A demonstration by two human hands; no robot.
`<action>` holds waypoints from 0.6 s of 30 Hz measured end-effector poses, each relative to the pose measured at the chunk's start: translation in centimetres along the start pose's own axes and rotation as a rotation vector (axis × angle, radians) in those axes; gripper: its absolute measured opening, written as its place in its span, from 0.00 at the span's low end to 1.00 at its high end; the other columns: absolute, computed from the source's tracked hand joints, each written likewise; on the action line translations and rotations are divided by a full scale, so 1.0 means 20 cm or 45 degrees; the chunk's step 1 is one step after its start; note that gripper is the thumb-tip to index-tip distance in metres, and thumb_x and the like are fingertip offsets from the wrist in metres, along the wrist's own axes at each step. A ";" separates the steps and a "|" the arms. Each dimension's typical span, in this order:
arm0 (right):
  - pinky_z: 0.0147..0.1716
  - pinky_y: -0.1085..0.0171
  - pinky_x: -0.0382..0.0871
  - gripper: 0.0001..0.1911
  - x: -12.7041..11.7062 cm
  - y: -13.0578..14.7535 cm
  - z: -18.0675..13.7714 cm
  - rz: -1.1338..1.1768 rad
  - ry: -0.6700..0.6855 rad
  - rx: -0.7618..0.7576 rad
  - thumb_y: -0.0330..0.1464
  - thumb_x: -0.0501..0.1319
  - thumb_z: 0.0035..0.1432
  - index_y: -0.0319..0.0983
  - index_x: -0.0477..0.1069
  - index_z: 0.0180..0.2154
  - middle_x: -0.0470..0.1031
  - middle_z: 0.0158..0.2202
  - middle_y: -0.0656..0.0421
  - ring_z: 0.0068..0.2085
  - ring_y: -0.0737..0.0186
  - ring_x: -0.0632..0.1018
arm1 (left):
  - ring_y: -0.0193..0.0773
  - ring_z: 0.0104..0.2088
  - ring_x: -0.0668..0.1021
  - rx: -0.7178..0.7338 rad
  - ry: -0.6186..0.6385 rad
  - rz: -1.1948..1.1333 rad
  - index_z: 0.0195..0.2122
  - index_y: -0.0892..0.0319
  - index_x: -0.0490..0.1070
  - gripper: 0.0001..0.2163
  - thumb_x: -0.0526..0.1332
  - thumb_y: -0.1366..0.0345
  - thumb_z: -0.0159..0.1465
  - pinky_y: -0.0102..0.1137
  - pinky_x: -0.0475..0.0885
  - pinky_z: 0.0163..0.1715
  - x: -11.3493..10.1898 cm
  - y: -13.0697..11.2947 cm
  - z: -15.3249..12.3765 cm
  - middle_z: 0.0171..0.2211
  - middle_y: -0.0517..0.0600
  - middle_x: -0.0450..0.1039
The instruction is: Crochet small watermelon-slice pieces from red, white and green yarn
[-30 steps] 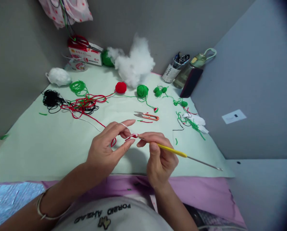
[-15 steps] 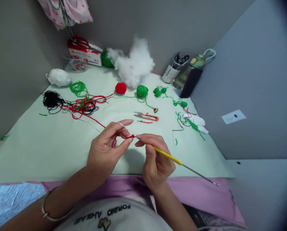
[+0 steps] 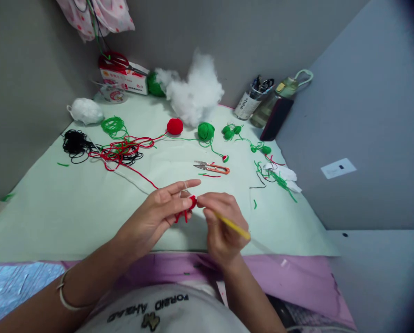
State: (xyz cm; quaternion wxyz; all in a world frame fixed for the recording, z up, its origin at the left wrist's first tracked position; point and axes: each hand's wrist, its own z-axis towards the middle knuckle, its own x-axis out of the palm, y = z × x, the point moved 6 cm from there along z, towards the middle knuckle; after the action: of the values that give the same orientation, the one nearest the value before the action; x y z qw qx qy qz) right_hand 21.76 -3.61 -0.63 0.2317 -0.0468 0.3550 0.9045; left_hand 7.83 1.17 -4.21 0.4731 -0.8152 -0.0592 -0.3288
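Between thumb and fingers, my left hand (image 3: 160,208) pinches a small red crochet piece (image 3: 193,201) with white along its upper edge. White yarn (image 3: 185,186) runs up over the raised index finger, and red strands dangle below the piece. My right hand (image 3: 225,226) grips a crochet hook (image 3: 232,225) by its yellow handle. The hook's working tip is hidden at the piece, where the right fingertips meet it. Its rear metal end is smeared by motion. Beyond my hands lie orange thread snips (image 3: 212,167), apart from both.
Tangled red yarn (image 3: 123,150), black yarn (image 3: 74,142), a red ball (image 3: 175,126) and a green ball (image 3: 206,132) lie on the table. White stuffing (image 3: 196,90) rises behind. A pen cup (image 3: 246,105) and a bottle (image 3: 265,108) stand by the right wall.
My left hand has turned the red piece, showing more of its face, and its index finger has straightened to the right. The hook's rear end has swung down and left.
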 end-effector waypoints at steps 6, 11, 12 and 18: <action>0.31 0.61 0.77 0.09 0.00 -0.06 0.07 0.463 -0.033 0.374 0.30 0.61 0.70 0.44 0.81 0.41 0.80 0.34 0.59 0.33 0.62 0.80 | 0.28 0.29 0.71 0.142 0.024 0.135 0.51 0.52 0.84 0.17 0.75 0.65 0.59 0.23 0.68 0.31 -0.01 -0.03 0.01 0.31 0.45 0.74; 0.39 0.59 0.79 0.11 0.03 -0.05 0.05 0.308 -0.024 0.355 0.26 0.62 0.69 0.46 0.82 0.43 0.83 0.37 0.59 0.40 0.60 0.82 | 0.29 0.33 0.74 0.245 -0.016 0.178 0.50 0.50 0.85 0.16 0.75 0.66 0.60 0.23 0.70 0.36 0.01 -0.02 0.00 0.32 0.45 0.76; 0.39 0.59 0.80 0.13 0.03 -0.05 0.04 0.259 -0.015 0.327 0.25 0.61 0.69 0.46 0.82 0.45 0.83 0.38 0.59 0.40 0.61 0.82 | 0.29 0.34 0.74 0.268 -0.048 0.166 0.49 0.50 0.85 0.16 0.76 0.67 0.59 0.23 0.71 0.37 0.01 -0.02 0.00 0.32 0.44 0.76; 0.42 0.59 0.80 0.19 0.03 0.01 0.04 -0.029 0.074 0.001 0.23 0.62 0.67 0.47 0.80 0.54 0.81 0.46 0.54 0.45 0.59 0.82 | 0.30 0.34 0.76 0.088 -0.005 -0.117 0.51 0.53 0.84 0.18 0.76 0.65 0.59 0.23 0.73 0.37 0.02 0.04 0.02 0.36 0.48 0.79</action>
State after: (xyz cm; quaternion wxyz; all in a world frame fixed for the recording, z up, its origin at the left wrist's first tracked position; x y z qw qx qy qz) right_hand 21.17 -3.06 -0.03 0.2317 -0.0771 0.3615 0.8998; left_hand 8.69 1.01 -4.77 0.4854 -0.7955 -0.1088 -0.3461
